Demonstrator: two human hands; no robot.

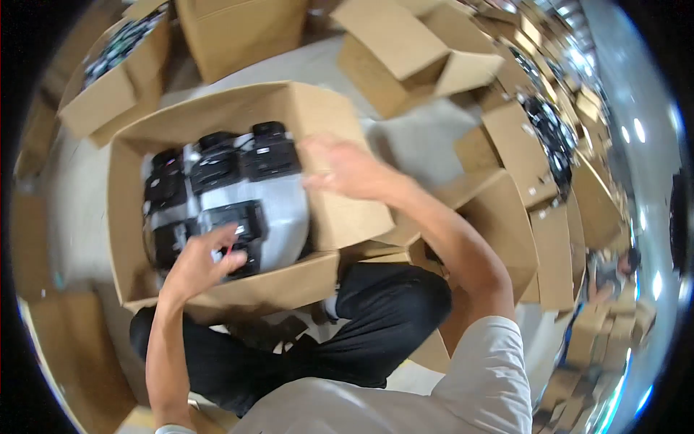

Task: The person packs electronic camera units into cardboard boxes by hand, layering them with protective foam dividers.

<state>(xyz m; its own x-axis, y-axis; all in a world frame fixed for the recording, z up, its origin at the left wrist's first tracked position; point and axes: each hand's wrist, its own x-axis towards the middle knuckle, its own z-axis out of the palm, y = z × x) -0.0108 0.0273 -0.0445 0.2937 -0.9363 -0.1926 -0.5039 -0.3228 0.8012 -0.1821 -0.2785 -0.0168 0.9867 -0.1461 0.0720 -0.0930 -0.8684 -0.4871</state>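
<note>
In front of me an open cardboard box [224, 289] holds several black plastic devices [217, 166], laid in rows over grey-white wrapping [284, 217]. My left hand [199, 264] reaches over the box's near wall. Its thumb and index finger are apart above a black device [249, 217] in the near row, and a small red spot shows between them. Whether the fingertips touch the device I cannot tell. At the box's right side my right hand [347, 168], smeared by motion, has thumb and fingers apart beside the right flap [354, 217]; nothing shows in it.
More open cartons surround me: an open-flapped one [405, 58] far right, one with dark items [116, 79] far left, and another [499, 217] by my right arm. Black items [549, 145] are heaped farther right. A person [607, 278] is at the right edge.
</note>
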